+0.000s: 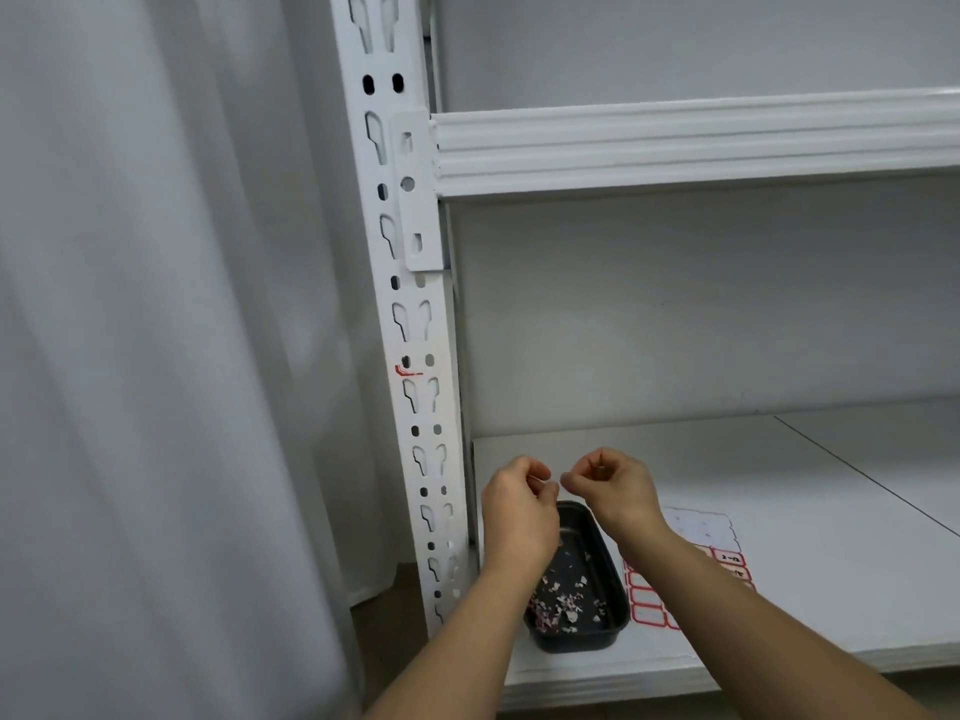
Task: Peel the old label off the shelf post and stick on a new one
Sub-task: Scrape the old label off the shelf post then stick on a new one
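The white perforated shelf post (415,324) stands left of the shelves. A red corner remnant of the old label (407,372) clings to it at mid height. Both hands hover close together above a black tray (610,579), low beside the post. My left hand (519,506) has curled fingers and pinches a thin pale label scrap (537,478). The fingers of my right hand (613,485) are curled too, its pinched tips almost meeting the left hand, and a thin brownish sliver shows between them. A sheet of red-bordered new labels (698,543) lies on the shelf, right of the tray.
The tray holds several torn label bits (563,602). It sits on the lower shelf board (779,511); an upper shelf beam (675,142) crosses above. A pale curtain (156,304) hangs left of the post.
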